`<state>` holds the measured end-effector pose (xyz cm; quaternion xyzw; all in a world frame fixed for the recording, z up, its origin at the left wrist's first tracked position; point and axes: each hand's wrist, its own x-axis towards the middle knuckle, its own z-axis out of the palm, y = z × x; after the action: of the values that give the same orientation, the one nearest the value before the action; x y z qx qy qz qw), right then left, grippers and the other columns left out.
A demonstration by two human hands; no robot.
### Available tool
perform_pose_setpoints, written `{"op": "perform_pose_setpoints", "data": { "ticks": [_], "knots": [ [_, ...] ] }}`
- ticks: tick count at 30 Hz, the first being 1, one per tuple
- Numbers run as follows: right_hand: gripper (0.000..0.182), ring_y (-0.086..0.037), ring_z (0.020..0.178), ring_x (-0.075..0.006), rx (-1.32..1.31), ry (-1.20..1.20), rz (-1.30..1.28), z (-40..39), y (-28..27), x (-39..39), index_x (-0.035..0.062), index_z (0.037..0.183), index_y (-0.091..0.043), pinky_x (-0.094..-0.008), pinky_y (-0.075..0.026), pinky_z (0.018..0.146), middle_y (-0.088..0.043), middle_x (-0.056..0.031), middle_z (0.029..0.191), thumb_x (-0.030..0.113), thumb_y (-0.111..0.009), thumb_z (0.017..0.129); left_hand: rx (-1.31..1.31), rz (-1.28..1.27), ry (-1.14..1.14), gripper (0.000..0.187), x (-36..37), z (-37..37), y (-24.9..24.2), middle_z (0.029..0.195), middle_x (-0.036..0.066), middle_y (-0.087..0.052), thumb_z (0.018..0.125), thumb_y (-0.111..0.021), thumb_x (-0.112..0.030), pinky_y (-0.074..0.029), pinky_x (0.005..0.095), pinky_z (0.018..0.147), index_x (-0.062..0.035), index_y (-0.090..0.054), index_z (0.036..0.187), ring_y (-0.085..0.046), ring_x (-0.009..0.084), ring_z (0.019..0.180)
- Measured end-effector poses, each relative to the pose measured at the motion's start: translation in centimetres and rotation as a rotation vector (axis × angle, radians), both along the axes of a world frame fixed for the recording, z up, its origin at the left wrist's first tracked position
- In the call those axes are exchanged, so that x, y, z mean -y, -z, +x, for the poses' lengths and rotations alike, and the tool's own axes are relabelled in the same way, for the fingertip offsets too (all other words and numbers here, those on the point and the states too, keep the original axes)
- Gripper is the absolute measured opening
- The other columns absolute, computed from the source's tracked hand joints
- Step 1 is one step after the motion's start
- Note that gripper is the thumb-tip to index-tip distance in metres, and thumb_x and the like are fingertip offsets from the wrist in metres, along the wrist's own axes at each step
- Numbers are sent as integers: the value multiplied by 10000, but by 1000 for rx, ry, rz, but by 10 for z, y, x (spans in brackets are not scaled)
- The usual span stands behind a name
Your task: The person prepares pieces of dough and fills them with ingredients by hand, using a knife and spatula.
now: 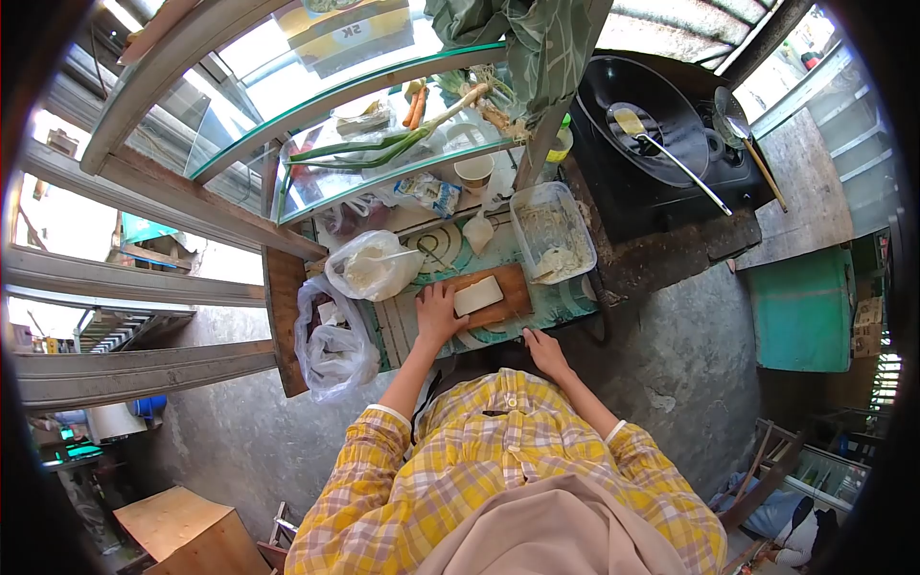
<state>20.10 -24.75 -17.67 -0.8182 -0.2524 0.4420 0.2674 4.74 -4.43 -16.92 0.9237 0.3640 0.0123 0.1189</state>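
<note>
A white rectangular block that looks like tofu (478, 296) lies on a wooden cutting board (516, 287). My left hand (439, 312) rests on the board's left end with its fingers apart, right beside the block. At the table's front edge, below the board's right corner, my right hand (544, 349) is closed. A small dark bit shows at its fingertips, too small to name. Right of the board stands a clear plastic tub (553, 230) with pale batter or flour in it. Left of it, an open plastic bag (372, 264) holds white powder and a spoon.
A second plastic bag (335, 350) hangs at the table's left edge. Spring onions (402, 144) and carrots lie on the glass shelf above. To the right, a black wok (652, 115) with a spatula (661, 144) sits on the stove, a skimmer (733, 120) beside it.
</note>
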Motion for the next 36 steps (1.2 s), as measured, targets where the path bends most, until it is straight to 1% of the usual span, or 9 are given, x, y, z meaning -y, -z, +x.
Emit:
{"op": "perform_pose_setpoints", "data": {
  "ticks": [4, 7, 10, 18, 22, 25, 28, 33, 36],
  "knots": [
    [471, -564, 905, -426, 9, 6, 12, 0, 0, 2, -5, 872, -567, -460, -433, 770, -611, -248, 883, 431, -401, 931, 47, 18, 46, 778, 5, 22, 0, 1114, 84, -471, 549, -781, -443, -371, 482, 836, -101, -491, 1185, -435, 264, 1087],
    [465, -576, 606, -245, 105, 15, 128, -2, 15, 6, -1, 794, -563, -351, -438, 603, -567, -130, 633, 422, -428, 933, 132, 87, 104, 808, 10, 43, 8, 1095, 79, -467, 541, -787, -448, -375, 456, 812, -88, -475, 1194, -441, 254, 1063],
    [461, -565, 587, -219, 92, 24, 137, -2, 18, 9, 2, 791, -561, -338, -434, 590, -553, -114, 614, 420, -430, 934, 120, 73, 137, 777, 9, 58, 17, 1079, 71, -478, 559, -774, -427, -373, 434, 804, -91, -483, 1197, -451, 252, 1042],
    [458, -553, 584, -196, 57, 25, 122, -2, 13, 12, 5, 774, -547, -327, -429, 585, -540, -100, 607, 415, -428, 938, 162, 13, 149, 631, 9, 65, 28, 1025, 76, -507, 595, -755, -344, -404, 410, 764, -76, -532, 1121, -481, 260, 1001],
    [454, -534, 552, -166, 23, 14, 158, -2, 16, 14, 19, 773, -545, -308, -423, 544, -529, -79, 596, 425, -427, 939, 178, 1, 140, 627, 10, 65, 27, 1027, 74, -510, 598, -754, -334, -411, 412, 763, -82, -531, 1126, -484, 260, 996],
    [452, -507, 514, -130, -137, 89, 107, -1, 12, 13, 35, 774, -545, -278, -409, 491, -511, -53, 583, 439, -428, 938, 182, 1, 136, 632, 11, 65, 25, 1030, 74, -511, 598, -761, -342, -417, 413, 760, -79, -532, 1125, -486, 258, 993],
    [450, -487, 486, -110, -155, 101, 110, -3, 13, 12, 43, 778, -542, -257, -397, 459, -498, -38, 577, 449, -430, 936, 185, 9, 136, 646, 13, 65, 25, 1031, 67, -511, 595, -776, -361, -419, 414, 753, -72, -534, 1120, -487, 251, 988],
    [446, -492, 484, -115, -149, 88, 120, -3, 12, 11, 43, 782, -540, -263, -402, 465, -498, -40, 572, 448, -433, 935, 196, 39, 141, 632, 13, 66, 28, 1025, 56, -513, 595, -778, -354, -414, 397, 744, -75, -543, 1112, -492, 241, 975],
    [446, -491, 481, -118, -149, 86, 124, -4, 13, 10, 44, 779, -540, -265, -402, 465, -496, -39, 567, 448, -432, 935, 213, -35, 132, 600, 13, 64, 22, 1022, 62, -525, 604, -771, -301, -417, 400, 758, -80, -557, 1120, -496, 254, 979]
  ]
}}
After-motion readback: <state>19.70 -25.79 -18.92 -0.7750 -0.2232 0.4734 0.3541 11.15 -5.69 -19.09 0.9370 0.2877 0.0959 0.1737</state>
